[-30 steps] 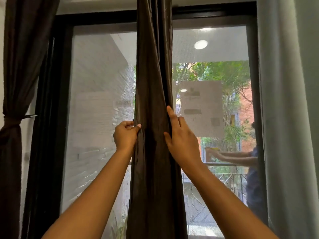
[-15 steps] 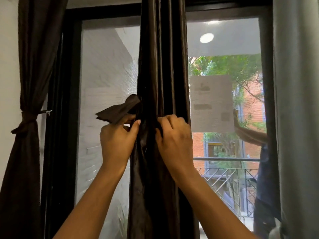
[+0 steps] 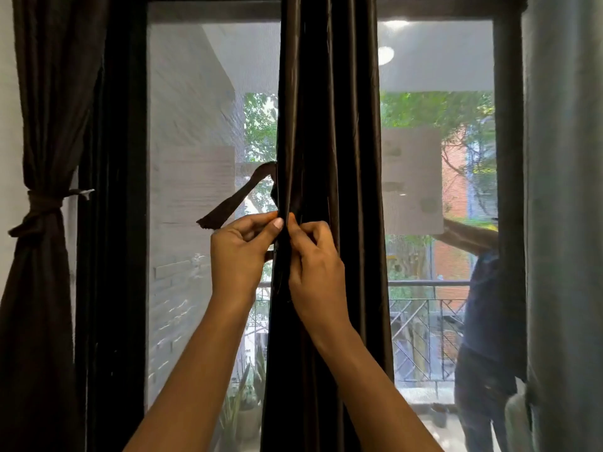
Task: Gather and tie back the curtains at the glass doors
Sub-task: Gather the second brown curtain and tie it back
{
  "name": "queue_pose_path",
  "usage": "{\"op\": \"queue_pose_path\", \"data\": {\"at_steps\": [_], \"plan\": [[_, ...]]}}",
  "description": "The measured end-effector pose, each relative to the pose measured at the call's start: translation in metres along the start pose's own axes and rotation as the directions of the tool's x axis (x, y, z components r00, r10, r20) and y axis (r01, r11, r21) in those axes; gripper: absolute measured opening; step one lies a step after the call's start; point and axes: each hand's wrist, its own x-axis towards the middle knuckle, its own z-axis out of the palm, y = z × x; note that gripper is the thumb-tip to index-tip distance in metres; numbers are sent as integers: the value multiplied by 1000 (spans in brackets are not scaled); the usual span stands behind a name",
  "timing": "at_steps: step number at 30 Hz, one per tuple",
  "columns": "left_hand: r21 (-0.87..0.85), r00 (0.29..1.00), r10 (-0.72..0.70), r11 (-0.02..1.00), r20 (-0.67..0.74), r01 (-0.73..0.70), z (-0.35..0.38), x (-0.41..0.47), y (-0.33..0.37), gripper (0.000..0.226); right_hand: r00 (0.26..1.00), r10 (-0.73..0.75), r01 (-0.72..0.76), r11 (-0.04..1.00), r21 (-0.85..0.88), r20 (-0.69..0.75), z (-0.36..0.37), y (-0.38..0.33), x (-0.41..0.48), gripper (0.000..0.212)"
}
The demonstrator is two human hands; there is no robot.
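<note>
The centre curtain (image 3: 329, 158), dark brown with a slight sheen, hangs gathered into a narrow column of vertical folds in front of the glass doors (image 3: 195, 109), between the two panes. Both hands work at its left edge, at mid-height.

The left hand (image 3: 238, 256) has its fingers curled round a tie strip (image 3: 235, 203) of the same dark fabric. Its thumb tip presses against the front fold of the curtain. The strip comes out from behind the curtain's left edge and slants down and left. Its free end projects just past the knuckles.

The right hand (image 3: 316, 265) lies against the front of the curtain, touching the left hand at the thumbs. Its fingers are curled and pinch a fold of the fabric. How much of the strip it also holds cannot be told.

At the far left, a second dark curtain (image 3: 42, 93) is already gathered. A knotted band (image 3: 44, 207) cinches it and runs to a small pale hook (image 3: 87, 192) beside the black door frame (image 3: 120, 190). A grey curtain (image 3: 564, 190) hangs loose at the far right.

A pale sheet (image 3: 412, 181) is fixed to the right pane. Beyond the glass stand a railing (image 3: 421, 298) and another person (image 3: 486, 321), one arm raised toward the sheet. Spiky leaves of a plant (image 3: 241, 409) show low beside the curtain. Its pot is too dim to make out.
</note>
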Motion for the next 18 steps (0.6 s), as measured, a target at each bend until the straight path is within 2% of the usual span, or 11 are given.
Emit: {"op": "queue_pose_path", "data": {"at_steps": [7, 11, 14, 18], "plan": [[27, 999, 44, 999, 25, -45, -10, 8, -7, 15, 996, 11, -10, 1000, 14, -89, 7, 1, -3, 31], [119, 991, 130, 984, 28, -132, -12, 10, -10, 8, 999, 14, -12, 999, 46, -51, 10, 2, -6, 33], [115, 994, 99, 988, 55, -105, -10, 15, -9, 21, 1000, 29, -29, 1000, 7, -9, 8, 7, -7, 32], [225, 991, 95, 968, 92, -114, -8, 25, -11, 25, 997, 31, -28, 999, -41, 66, 2, 12, -6, 30]]}}
